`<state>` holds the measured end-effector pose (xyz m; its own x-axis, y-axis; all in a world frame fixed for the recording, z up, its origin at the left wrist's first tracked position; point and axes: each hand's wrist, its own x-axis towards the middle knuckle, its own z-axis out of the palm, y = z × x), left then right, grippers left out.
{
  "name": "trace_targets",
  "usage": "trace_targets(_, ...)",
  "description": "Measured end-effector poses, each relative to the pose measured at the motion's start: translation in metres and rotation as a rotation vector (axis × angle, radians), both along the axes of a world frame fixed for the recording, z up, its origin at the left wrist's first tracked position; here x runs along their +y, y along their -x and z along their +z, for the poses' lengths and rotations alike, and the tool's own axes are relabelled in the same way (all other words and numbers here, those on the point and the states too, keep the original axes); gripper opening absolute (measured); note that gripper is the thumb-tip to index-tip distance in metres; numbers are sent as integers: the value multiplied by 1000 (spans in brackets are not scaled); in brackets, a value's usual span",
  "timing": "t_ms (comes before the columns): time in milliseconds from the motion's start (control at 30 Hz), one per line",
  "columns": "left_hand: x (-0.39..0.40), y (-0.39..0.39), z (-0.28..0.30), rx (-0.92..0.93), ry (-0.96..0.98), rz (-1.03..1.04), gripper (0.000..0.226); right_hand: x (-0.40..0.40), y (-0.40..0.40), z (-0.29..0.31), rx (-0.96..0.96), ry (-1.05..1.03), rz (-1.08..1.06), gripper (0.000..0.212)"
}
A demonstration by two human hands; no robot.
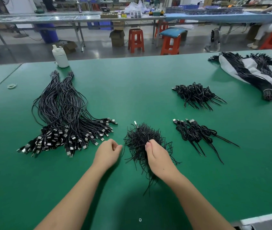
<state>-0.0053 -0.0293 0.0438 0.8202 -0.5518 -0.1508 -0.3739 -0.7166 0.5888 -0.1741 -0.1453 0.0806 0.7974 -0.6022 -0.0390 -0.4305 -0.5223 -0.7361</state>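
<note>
Left: cables [62, 117] lay bundled. Lower centre: left hand [107, 152], loosely curled, held nothing; tie pile [137, 135] sat beside it; right hand [157, 155] pinched a tie [148, 139] atop it. Right: tied coils [196, 131]. Step judged: tie-picking; next move needed one tie pulled free singly.

The camera sat on my head and looked forward and down, wide and close, over the green table [148, 100] before me.

Green table [140, 97] — cable bundles [65, 117], tie pile [140, 138], white bottle [60, 57] (far edge).
</note>
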Motion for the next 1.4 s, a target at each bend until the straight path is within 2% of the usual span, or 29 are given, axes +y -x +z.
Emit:
trace_targets(100, -5, 8, -16, -109, -142, -46, 27, 3, -1, -2, 5, 2, -14, 37)
trace_targets(200, -13, 12, -19, -205, -180, -55, 20, 6, -3, -3, 12, 20, -3, 37)
trace_targets(367, -17, 16, -15, -174, -298, -85, 16, 6, -2, -5, 24, 49, 3, 36)
trace_targets(600, 11, 2, -1, -168, -335, -130, 13, 2, 2, -5, 19, 41, 26, 35)
trace_targets(733, 26, 1, 8, -91, -231, -119, 14, 3, 3, -2, -45, -84, 57, 33)
trace_targets(867, 25, 18, 26, -43, 88, -130, 11, 11, 1, 3, -95, -194, 113, 31)
trace_targets(1000, 14, 44, 44, -55, 349, -206, 32, 18, -1, 4, -93, -219, 172, 28)
trace_targets(1200, 9, 55, 44, 32, 390, -227, 26, 18, 3, 1, -94, -227, 152, 20)
trace_targets(1300, 10, 56, 43, 41, 378, -239, 27, 17, 4, 0, -137, -227, 132, 25)
trace_targets(1400, 10, 58, 45, 35, 350, -256, 29, 17, 3, 0, -170, -240, 84, 22)
